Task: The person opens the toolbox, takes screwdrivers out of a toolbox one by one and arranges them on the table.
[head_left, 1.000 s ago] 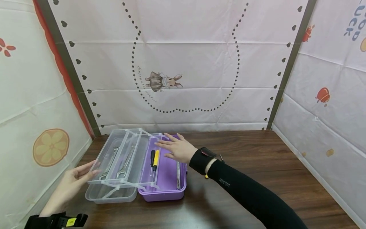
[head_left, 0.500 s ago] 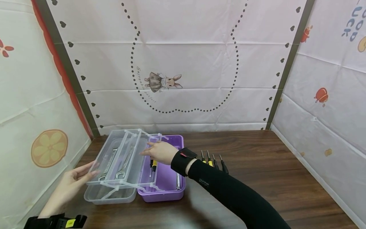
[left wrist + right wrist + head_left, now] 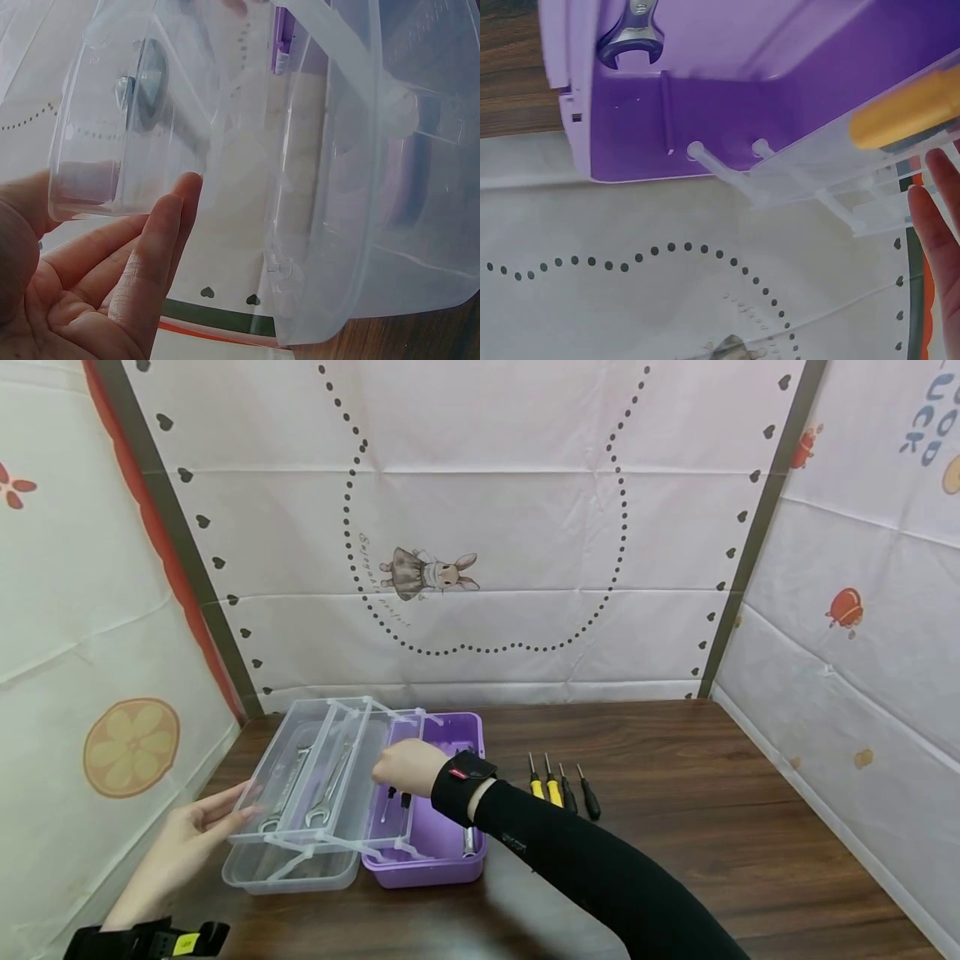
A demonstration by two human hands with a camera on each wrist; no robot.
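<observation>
My left hand [image 3: 187, 835] grips the near-left corner of a clear tiered tray [image 3: 258, 838] that folds out from a purple toolbox [image 3: 431, 878] on white hinge arms. Wrenches [image 3: 324, 802] lie in the clear part. My right hand [image 3: 411, 767] is over the tray's right side, knuckles up, with its fingertips hidden in the head view. Below it, the lower part of a black screwdriver [image 3: 390, 793] shows. The right wrist view has a yellow screwdriver handle [image 3: 900, 112] close beside my fingers [image 3: 935, 232]; I cannot tell whether they hold a screwdriver. A wrench [image 3: 634, 34] rests in the purple base.
Several screwdrivers [image 3: 555, 783], yellow-black and black, lie in a row on the brown wooden table [image 3: 675, 827], right of the toolbox. White printed cloth walls [image 3: 525, 610] enclose the table at the back and sides. A clear lower bin [image 3: 292, 885] sits under the tray.
My right hand has moved left and down from the toolbox's right side onto the screwdrivers, and the black one has tilted. The screwdriver row came into view. The left hand stayed put.
</observation>
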